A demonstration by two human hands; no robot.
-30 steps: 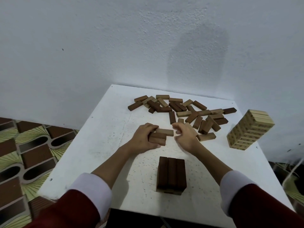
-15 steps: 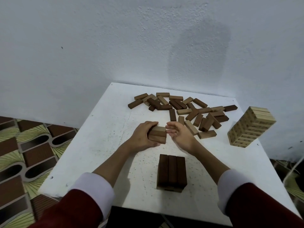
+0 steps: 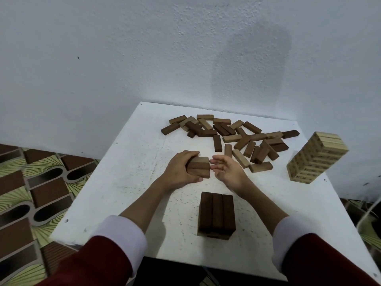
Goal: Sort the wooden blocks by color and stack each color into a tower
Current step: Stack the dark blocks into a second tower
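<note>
White speckled table [image 3: 127, 182], dark brown tower [image 3: 216, 213], pale tan tower [image 3: 317, 159], mixed brown and tan loose blocks [image 3: 237, 135], dark red sleeves with white cuffs [image 3: 121, 236], green-and-brown patterned floor [image 3: 31, 193], grey-white wall [image 3: 123, 48]

left hand [image 3: 179, 172] grips stacked brown blocks [image 3: 199, 167]; open right hand [image 3: 227, 171] just beside.

Single head-worn view, wide-angle, looking forward and down from above the near edge of a white table [image 3: 132, 182]. Close to the forearms and sleeves at the bottom of the frame; left hand [image 3: 181, 172] and right hand [image 3: 228, 172] near the centre. Facing a pale wall [image 3: 144, 48] behind the table's far edge. Short dark tower [image 3: 216, 215] nearest the lens, loose blocks [image 3: 237, 137] farther off, pale tower [image 3: 317, 159] leaning outward at right from lens distortion. Patterned floor [image 3: 31, 193] at left. No second view, so nothing shared.
</note>
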